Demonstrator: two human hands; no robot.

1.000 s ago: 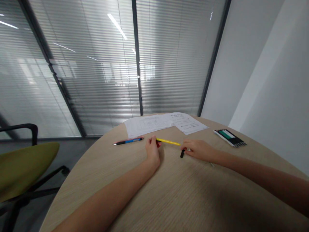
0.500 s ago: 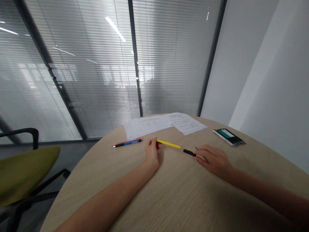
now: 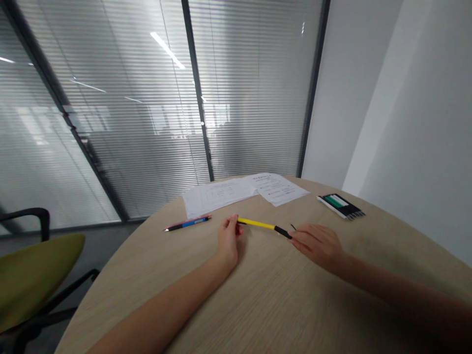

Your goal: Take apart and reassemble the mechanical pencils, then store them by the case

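My left hand [image 3: 229, 241] pinches one end of a yellow pen barrel [image 3: 257, 223] just above the table. A small dark piece shows beside the barrel at those fingers. In the fingertips of my right hand [image 3: 319, 246] is a black pen grip [image 3: 283, 232], whose front end meets the barrel's free end. Whether the two parts are joined or only touching I cannot tell. A thin dark stick [image 3: 293, 227] pokes out above the right fingers; the hand hides the rest of it. To the left of my left hand lies a blue and black pen [image 3: 188, 223], with a reddish one partly behind it.
Printed paper sheets [image 3: 221, 193] lie at the far side of the round wooden table [image 3: 236, 314]. At the right is a flat pack of black pens or refills [image 3: 341, 205]. A green chair [image 3: 40, 275] stands left of the table, and a glass partition with blinds lies beyond.
My right hand has moved left toward my left hand, bringing the black grip up against the yellow barrel; a gap lay between them before. The whole view has shifted slightly.
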